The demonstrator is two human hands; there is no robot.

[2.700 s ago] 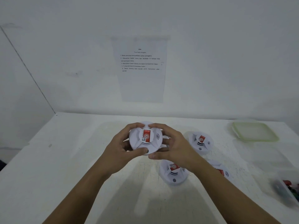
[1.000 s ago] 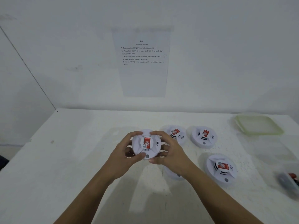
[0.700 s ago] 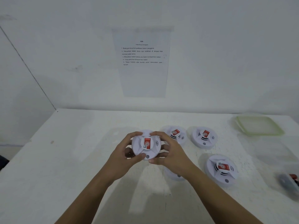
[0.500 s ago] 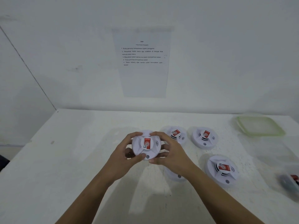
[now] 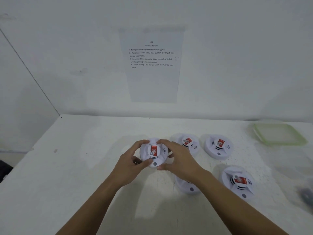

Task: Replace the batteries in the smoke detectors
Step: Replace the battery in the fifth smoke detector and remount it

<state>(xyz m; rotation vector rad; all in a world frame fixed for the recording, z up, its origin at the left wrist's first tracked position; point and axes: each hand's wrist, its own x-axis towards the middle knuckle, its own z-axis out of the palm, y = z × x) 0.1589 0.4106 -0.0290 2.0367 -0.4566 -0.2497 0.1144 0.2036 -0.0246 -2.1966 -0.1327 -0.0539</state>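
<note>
A round white smoke detector with a red label is held above the white table, its face toward me. My left hand grips its left rim, thumb on the lower edge. My right hand grips its right rim with curled fingers. Several more detectors lie on the table: one behind my right hand, one at back right, one at front right, and one partly hidden under my right wrist.
A pale green lid lies at the table's back right. A dark blurred container sits at the right edge. A printed instruction sheet hangs on the wall behind the table.
Since 2.7 s ago the view has shifted and more detectors show on the right. Over the last second both hands keep the same grip on the detector, almost still.
</note>
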